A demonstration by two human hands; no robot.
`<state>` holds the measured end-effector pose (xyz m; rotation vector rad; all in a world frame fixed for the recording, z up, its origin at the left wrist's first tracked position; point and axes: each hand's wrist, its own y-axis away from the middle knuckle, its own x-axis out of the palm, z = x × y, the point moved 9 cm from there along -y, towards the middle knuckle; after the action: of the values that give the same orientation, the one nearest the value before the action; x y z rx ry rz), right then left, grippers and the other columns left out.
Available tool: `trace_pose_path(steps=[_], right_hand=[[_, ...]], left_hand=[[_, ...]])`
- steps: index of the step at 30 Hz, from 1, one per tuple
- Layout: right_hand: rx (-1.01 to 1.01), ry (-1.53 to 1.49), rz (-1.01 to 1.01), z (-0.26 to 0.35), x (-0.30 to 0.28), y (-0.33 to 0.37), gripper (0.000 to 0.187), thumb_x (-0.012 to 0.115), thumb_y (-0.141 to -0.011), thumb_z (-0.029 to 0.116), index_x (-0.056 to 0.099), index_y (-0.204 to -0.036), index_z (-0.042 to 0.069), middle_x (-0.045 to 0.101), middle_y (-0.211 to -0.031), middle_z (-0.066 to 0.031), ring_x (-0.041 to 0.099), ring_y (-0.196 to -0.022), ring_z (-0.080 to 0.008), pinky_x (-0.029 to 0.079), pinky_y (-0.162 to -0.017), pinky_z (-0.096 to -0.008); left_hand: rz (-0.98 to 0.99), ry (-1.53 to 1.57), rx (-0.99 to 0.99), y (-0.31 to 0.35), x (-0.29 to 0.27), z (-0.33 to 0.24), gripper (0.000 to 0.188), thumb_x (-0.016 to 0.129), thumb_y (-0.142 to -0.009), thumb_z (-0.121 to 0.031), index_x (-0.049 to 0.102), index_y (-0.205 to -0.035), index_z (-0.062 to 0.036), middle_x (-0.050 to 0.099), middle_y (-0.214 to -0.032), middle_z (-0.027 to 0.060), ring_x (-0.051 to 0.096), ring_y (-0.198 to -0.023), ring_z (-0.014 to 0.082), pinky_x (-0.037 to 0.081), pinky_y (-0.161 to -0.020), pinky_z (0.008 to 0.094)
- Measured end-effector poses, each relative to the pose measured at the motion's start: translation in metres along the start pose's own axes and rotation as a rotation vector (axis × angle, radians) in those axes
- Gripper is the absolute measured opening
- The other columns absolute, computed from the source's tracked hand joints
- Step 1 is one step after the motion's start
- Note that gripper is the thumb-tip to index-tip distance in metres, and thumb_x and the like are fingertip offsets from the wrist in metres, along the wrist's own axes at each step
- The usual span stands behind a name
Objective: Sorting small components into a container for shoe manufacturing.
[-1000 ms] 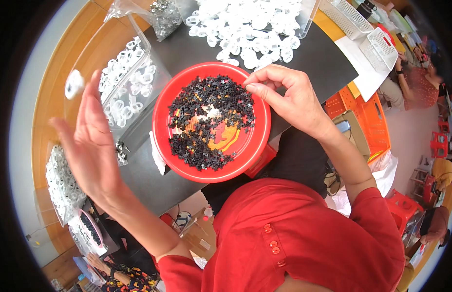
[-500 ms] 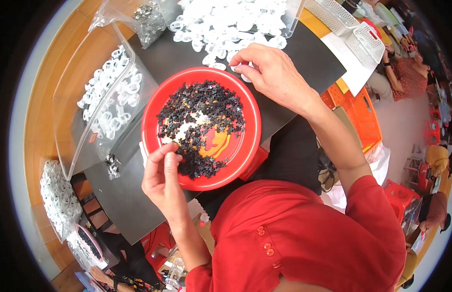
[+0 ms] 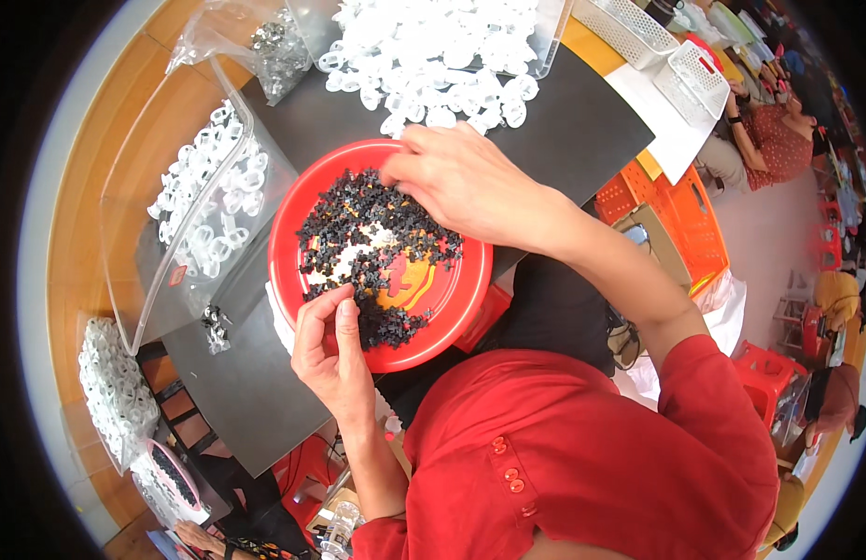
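A round red basin [image 3: 478, 271] holds many small black plastic pieces [image 3: 386, 322], with a coloured print on its floor showing between them. Over the basin's near left part, my left hand [image 3: 335, 350] has thumb and forefinger brought together; anything tiny between them is too small to name. My right hand [image 3: 466, 187] hangs over the far right rim, fingers curled in and tips smeared by motion, so what they may hold is hidden. Just beyond it, white ring-shaped plastic parts [image 3: 424, 65] spill from a clear bin onto the black table [image 3: 582, 121].
At the left a tilted clear bin [image 3: 125, 219] contains more white parts. A clear bag of small metallic pieces [image 3: 279, 61] lies behind it. White perforated baskets [image 3: 629, 33] stand at the far right, above an orange crate [image 3: 676, 215]. Other people sit farther right.
My right hand has moved left and nearer, from the edge of the white parts to over the basin. My left hand has shifted slightly right. The view has moved a little.
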<state>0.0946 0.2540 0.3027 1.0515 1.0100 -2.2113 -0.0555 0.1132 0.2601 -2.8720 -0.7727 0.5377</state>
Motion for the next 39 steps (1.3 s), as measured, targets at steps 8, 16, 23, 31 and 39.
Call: trace_pose_path(steps=[8, 16, 23, 31, 39], right_hand=[[-0.097, 0.12, 0.017, 0.004, 0.025, -0.034, 0.019, 0.054, -0.079, 0.0, 0.066, -0.092, 0.007, 0.056, -0.089, -0.0114, 0.057, -0.082, -0.0304, 0.044, -0.071, -0.0407], [-0.02, 0.01, -0.033, -0.009, 0.024, -0.035, 0.013, 0.056, -0.083, 0.006, 0.067, -0.09, 0.006, 0.057, -0.087, -0.0125, 0.059, -0.082, -0.0323, 0.047, -0.072, -0.0426], [-0.067, 0.136, 0.089, 0.0, 0.039, -0.039, 0.011, 0.058, -0.085, 0.013, 0.066, -0.087, 0.007, 0.055, -0.088, -0.0114, 0.058, -0.08, -0.0309, 0.047, -0.071, -0.0415], [0.115, 0.154, -0.006, -0.054, -0.011, -0.039, 0.016, 0.055, -0.085, 0.016, 0.065, -0.086, 0.003, 0.06, -0.085, -0.0139, 0.06, -0.084, -0.0323, 0.048, -0.076, -0.0423], [0.275, 0.242, 0.127, -0.077, -0.025, -0.019, 0.015, 0.056, -0.085, 0.015, 0.065, -0.086, 0.003, 0.062, -0.088, -0.0146, 0.061, -0.086, -0.0325, 0.047, -0.078, -0.043]], left_hand=[[-0.016, 0.033, 0.006, 0.0, -0.003, 0.0, 0.014, 0.06, -0.09, -0.005, 0.066, -0.1, 0.002, 0.062, -0.092, 0.0028, 0.056, -0.078, 0.0078, 0.045, -0.072, 0.0202], [-0.031, 0.054, 0.011, 0.0, -0.005, 0.001, 0.013, 0.06, -0.09, -0.004, 0.066, -0.1, 0.0024, 0.061, -0.092, 0.0033, 0.056, -0.078, 0.0079, 0.045, -0.071, 0.02], [-0.031, 0.019, 0.028, 0.001, -0.006, 0.002, 0.014, 0.06, -0.09, -0.005, 0.066, -0.1, 0.0025, 0.061, -0.093, 0.0035, 0.056, -0.078, 0.0083, 0.045, -0.071, 0.0204], [-0.033, 0.045, 0.018, 0.001, -0.005, -0.001, 0.013, 0.06, -0.09, -0.005, 0.066, -0.099, 0.0023, 0.061, -0.093, 0.0032, 0.056, -0.078, 0.0081, 0.045, -0.071, 0.0201], [-0.047, 0.006, 0.01, 0.002, -0.004, 0.001, 0.013, 0.061, -0.091, -0.009, 0.066, -0.098, 0.0012, 0.061, -0.089, 0.0013, 0.055, -0.075, 0.0063, 0.043, -0.067, 0.019]])
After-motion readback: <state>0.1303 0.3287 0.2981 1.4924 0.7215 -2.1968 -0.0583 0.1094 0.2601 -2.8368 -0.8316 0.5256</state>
